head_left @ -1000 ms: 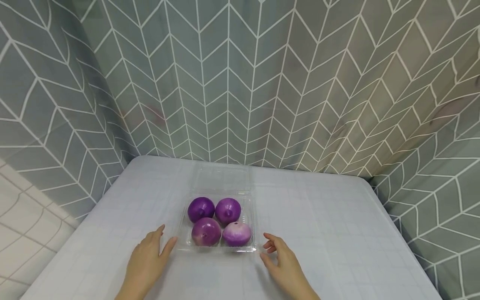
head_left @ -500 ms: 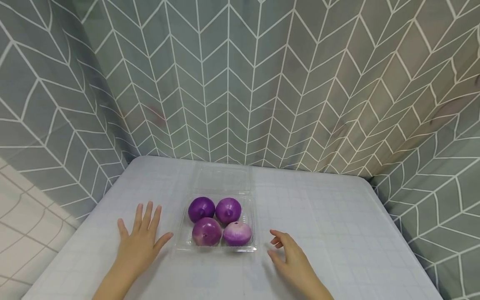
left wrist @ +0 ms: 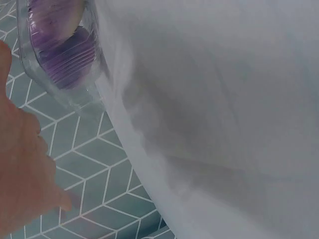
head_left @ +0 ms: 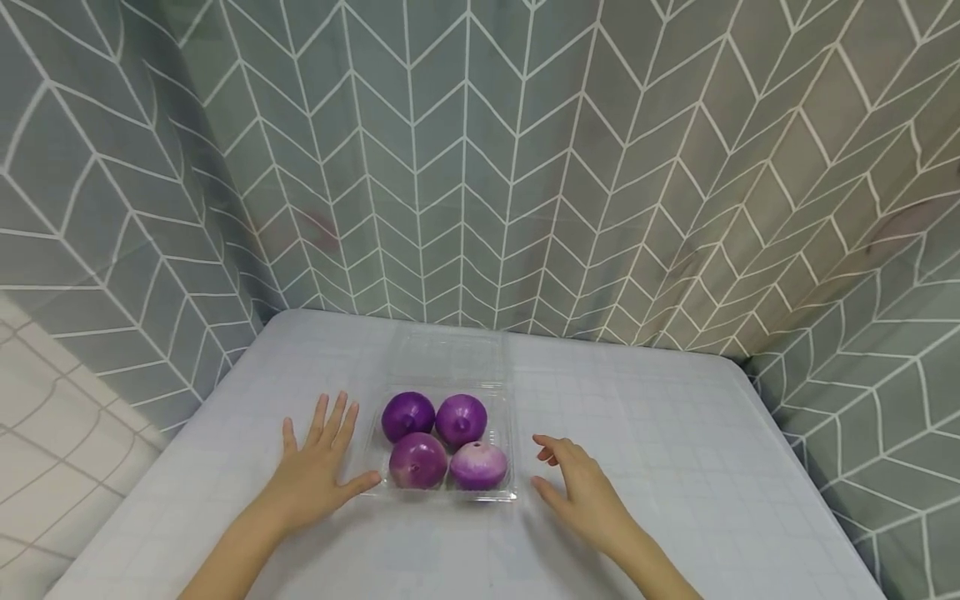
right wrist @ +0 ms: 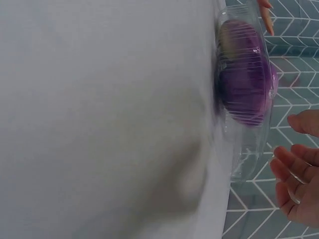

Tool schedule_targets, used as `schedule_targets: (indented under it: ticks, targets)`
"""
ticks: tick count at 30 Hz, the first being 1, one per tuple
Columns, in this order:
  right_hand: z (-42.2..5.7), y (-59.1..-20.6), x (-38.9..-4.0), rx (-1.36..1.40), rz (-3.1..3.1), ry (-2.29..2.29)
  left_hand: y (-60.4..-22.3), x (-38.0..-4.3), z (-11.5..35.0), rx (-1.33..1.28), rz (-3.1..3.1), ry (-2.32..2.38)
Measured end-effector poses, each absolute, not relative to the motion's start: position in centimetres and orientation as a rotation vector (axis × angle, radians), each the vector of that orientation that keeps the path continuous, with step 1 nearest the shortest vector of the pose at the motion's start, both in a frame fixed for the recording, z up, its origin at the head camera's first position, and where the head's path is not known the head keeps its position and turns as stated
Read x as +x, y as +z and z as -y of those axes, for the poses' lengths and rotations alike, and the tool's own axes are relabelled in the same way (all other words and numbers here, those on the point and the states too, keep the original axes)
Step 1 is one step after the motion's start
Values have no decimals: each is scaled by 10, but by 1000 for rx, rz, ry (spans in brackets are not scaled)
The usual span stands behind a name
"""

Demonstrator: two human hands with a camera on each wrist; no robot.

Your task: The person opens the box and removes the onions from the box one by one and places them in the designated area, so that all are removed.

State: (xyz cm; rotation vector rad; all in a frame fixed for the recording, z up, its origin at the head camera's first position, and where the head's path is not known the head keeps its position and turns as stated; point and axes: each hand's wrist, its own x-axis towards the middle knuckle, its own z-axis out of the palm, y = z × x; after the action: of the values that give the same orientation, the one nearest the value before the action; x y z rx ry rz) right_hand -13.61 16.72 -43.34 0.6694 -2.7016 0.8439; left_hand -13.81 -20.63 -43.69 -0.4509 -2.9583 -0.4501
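A: Where are the onions?
B: Just below the centre of the head view: four purple onions (head_left: 417, 461), packed two by two in a clear plastic container (head_left: 480, 496) on the worktop (head_left: 637, 433).

A: Why so snug?
B: I'd guess the walls are there to stop such round shapes rolling off. The lid (head_left: 450, 354) lies folded back towards the top of the frame, so they sit uncovered from above.

A: And the hands?
B: Neither grips anything. The left hand (head_left: 309, 482), lower left, has its fingers straight and fanned, the thumb at the container's near left corner; I can't tell whether it touches. The right hand (head_left: 585, 492), lower right, is relaxed, fingers loosely bent, apart from the container. Flanking it like that probably keeps both its sides within reach.

A: And the surfaces?
B: The skins look smooth and glossy; the upper two are deep violet, while the squat lower-right one fades to whitish pink. The plastic looks thin, with ribbed sides in both wrist views. The worktop's white covering looks like soft fabric.
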Motion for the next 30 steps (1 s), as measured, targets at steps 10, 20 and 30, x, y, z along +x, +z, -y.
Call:
schedule_targets:
  ticks: [10, 20, 30]
  targets:
    - [-151, -425, -149, 775, 2651, 830, -443, -139, 197, -520, 3000, -556]
    - [-136, -421, -160, 743, 2597, 860, -449, -138, 192, -548, 2921, -596]
    - [-125, -421, -167, 761, 2516, 888, -441, -137, 188, -474, 3017, -591]
